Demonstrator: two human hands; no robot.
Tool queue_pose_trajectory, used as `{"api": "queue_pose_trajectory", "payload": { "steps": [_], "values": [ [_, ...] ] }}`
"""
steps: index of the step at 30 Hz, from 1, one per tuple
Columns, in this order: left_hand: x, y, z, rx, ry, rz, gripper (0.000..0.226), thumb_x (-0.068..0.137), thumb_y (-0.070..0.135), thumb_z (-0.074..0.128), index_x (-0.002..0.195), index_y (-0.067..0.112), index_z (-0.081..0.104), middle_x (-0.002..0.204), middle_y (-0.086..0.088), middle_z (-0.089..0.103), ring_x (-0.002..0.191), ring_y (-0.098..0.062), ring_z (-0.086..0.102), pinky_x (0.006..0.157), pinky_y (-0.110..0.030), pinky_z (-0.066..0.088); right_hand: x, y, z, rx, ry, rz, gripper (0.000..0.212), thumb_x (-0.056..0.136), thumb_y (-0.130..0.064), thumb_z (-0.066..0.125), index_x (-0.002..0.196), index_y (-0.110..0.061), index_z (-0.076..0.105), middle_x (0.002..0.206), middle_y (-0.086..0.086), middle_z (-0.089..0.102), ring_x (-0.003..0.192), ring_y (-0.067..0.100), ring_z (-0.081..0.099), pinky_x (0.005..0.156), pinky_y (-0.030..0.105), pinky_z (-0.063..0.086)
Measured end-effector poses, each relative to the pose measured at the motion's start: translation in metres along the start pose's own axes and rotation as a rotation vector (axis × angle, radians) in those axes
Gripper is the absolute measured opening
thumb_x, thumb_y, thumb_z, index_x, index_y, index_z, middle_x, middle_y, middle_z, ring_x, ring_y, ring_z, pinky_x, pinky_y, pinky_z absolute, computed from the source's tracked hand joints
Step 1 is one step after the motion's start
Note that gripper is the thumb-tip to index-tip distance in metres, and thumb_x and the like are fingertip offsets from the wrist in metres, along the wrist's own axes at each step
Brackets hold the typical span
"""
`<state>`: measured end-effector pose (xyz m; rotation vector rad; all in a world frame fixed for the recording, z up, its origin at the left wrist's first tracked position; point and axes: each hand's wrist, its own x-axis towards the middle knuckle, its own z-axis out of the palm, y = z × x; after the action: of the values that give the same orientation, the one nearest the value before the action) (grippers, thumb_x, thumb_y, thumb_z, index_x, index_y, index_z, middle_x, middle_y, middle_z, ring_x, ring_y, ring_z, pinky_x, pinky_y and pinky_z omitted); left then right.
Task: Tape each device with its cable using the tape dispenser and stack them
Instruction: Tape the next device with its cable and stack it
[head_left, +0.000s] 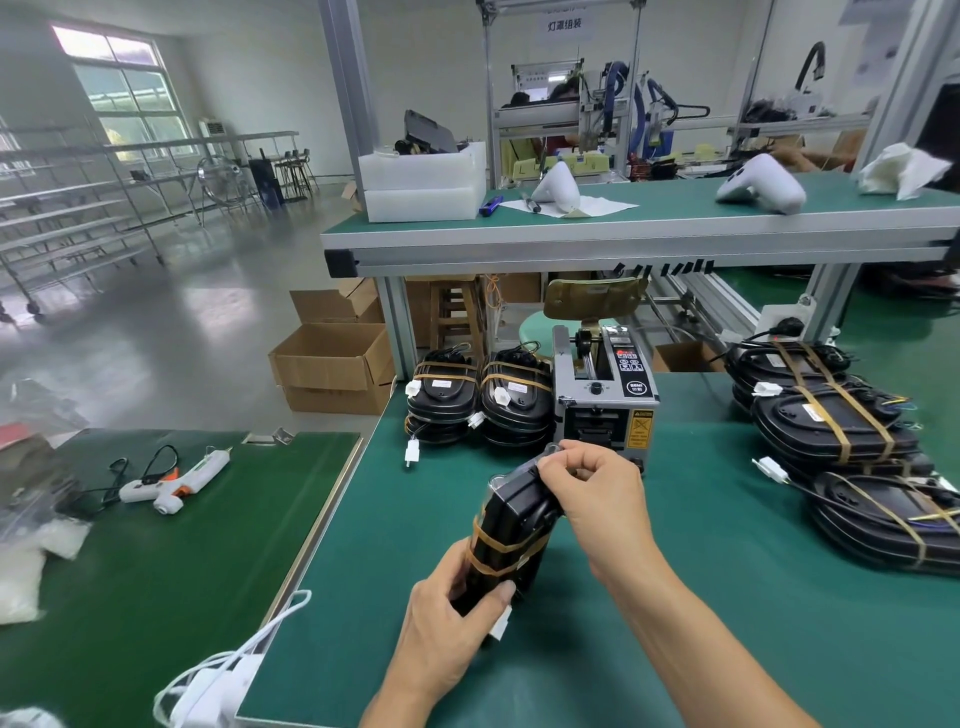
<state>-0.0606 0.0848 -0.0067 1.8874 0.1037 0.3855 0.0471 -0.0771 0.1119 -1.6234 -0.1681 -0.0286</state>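
Partly hidden, the device (511, 525) sits gripped by left hand (452, 634) and right hand (597, 488).

"灯罩组装" on hanging sign (564, 24)

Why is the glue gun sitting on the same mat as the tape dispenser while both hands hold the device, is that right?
Not quite. The head view shows the glue gun on the separate darker green mat to the left, not on the dispenser's mat. The rest holds: left hand and right hand both hold the device before the tape dispenser.
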Motion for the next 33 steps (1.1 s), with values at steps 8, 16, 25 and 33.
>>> {"api": "queue_pose_trajectory", "payload": {
  "steps": [8, 16, 25, 33],
  "values": [
    [0.000, -0.002, 0.000, -0.001, -0.010, -0.012, 0.046, 0.092, 0.047, 0.078, 0.136, 0.041, 0.065, 0.120, 0.011, 0.079, 0.114, -0.014, 0.074, 0.100, -0.034, 0.057, 0.004, 0.003, 0.002, 0.079, 0.043, 0.096, 0.009, 0.086, -0.012, 0.077, 0.087, -0.021, 0.074, 0.087, -0.010, 0.075, 0.088, 0.012, 0.069, 0.077, 0.030, 0.055],
    [0.001, -0.002, 0.000, -0.005, -0.008, -0.002, 0.048, 0.093, 0.045, 0.079, 0.138, 0.040, 0.064, 0.122, 0.010, 0.079, 0.116, -0.014, 0.074, 0.099, -0.022, 0.055, 0.006, 0.011, 0.001, 0.165, 0.003, 0.075, 0.010, 0.090, -0.029, 0.080, 0.099, -0.027, 0.075, 0.093, -0.003, 0.077, 0.088, 0.012, 0.071, 0.081, 0.032, 0.058],
    [0.002, -0.006, 0.000, 0.009, -0.011, -0.003, 0.046, 0.093, 0.044, 0.078, 0.137, 0.040, 0.065, 0.120, 0.011, 0.079, 0.113, -0.012, 0.074, 0.095, -0.018, 0.054, 0.010, 0.017, -0.001, 0.136, 0.003, 0.062, 0.005, 0.097, -0.030, 0.072, 0.096, -0.032, 0.076, 0.094, -0.006, 0.078, 0.095, 0.017, 0.072, 0.090, 0.041, 0.059],
    [0.002, -0.007, 0.001, 0.005, -0.008, -0.008, 0.046, 0.092, 0.045, 0.079, 0.136, 0.041, 0.065, 0.121, 0.013, 0.079, 0.114, -0.010, 0.074, 0.095, -0.016, 0.053, 0.010, 0.020, -0.004, 0.087, -0.058, -0.001, 0.016, 0.094, -0.021, 0.075, 0.100, -0.036, 0.075, 0.105, -0.001, 0.075, 0.105, 0.022, 0.069, 0.095, 0.044, 0.058]
  ]
}}
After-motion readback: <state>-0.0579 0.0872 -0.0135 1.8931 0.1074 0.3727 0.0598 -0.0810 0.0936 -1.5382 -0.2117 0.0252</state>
